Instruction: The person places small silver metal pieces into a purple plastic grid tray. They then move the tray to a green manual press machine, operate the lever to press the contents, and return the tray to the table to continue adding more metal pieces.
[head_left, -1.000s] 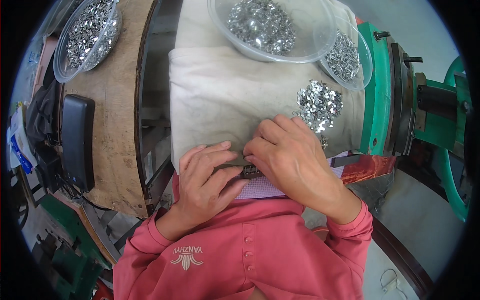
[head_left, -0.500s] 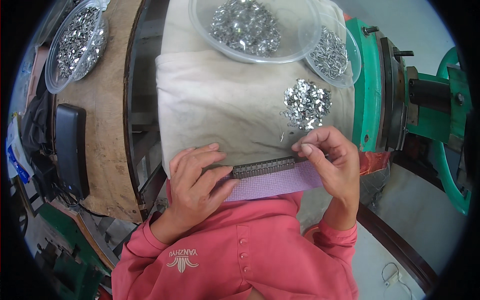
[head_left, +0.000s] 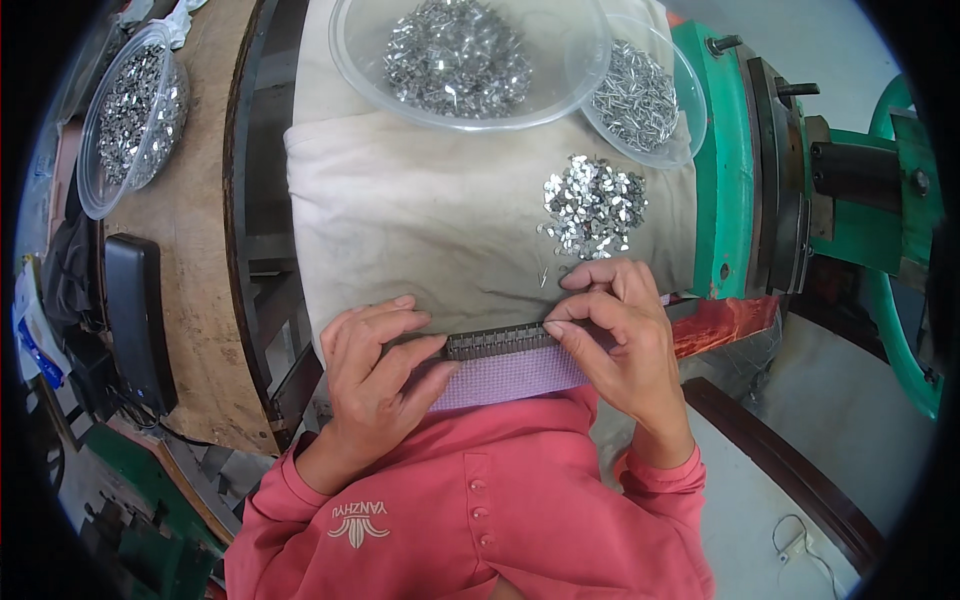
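A dark slotted metal strip lies across a purple woven cloth at the front edge of the cloth-covered work surface. My left hand grips the strip's left end between thumb and forefinger, its other fingers bent above. At the right end, my right hand has thumb and forefinger pinched together against the strip; anything tiny between the fingertips is hidden. Just beyond my right hand lies a loose pile of small shiny metal pieces. One thin metal pin rests near the pile.
A large clear tub of shiny metal parts stands at the back, beside a smaller clear bowl of metal pins. Green machinery borders the right. On the wooden bench at left are another tub and a black case.
My right hand has moved left and slightly down, bringing its fingertips onto the strip's right end. My left hand keeps its hold. The whole view has shifted a little.
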